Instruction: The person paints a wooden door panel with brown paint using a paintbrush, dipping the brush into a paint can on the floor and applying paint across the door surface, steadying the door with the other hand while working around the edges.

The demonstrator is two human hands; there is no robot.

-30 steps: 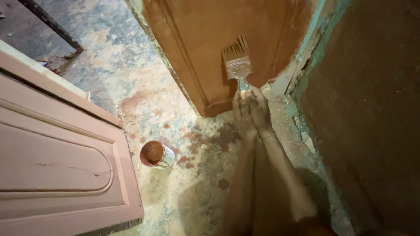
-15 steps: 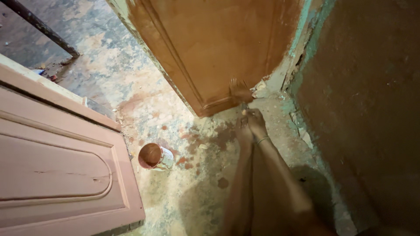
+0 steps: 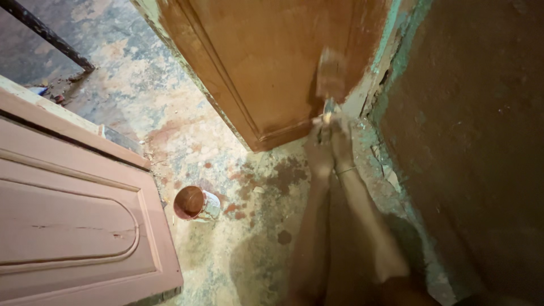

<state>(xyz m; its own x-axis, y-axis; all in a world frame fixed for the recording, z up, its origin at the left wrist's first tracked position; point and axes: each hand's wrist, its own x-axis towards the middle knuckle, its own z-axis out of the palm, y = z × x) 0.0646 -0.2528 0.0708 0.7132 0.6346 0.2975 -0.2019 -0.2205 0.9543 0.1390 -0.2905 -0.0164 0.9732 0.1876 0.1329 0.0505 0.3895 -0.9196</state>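
Note:
Both my hands are stretched out together and grip the handle of a flat paintbrush [image 3: 330, 79]. My left hand [image 3: 318, 153] and my right hand [image 3: 342, 148] press side by side around the handle. The brush is blurred by motion and its bristles lie against the lower right part of a brown-painted wooden door [image 3: 272, 62], close to its bottom edge. A small open can [image 3: 194, 203] with brown paint inside stands on the floor to the left of my arms.
A pale unpainted panelled door [image 3: 73, 215] lies at the left. The concrete floor [image 3: 192, 147] is stained with paint spots. A green-edged door frame [image 3: 391, 51] and a dark rough wall [image 3: 481, 141] close off the right side.
The brush went down to the door's bottom edge half a second ago and has now swept back up the door face. My view has shifted slightly.

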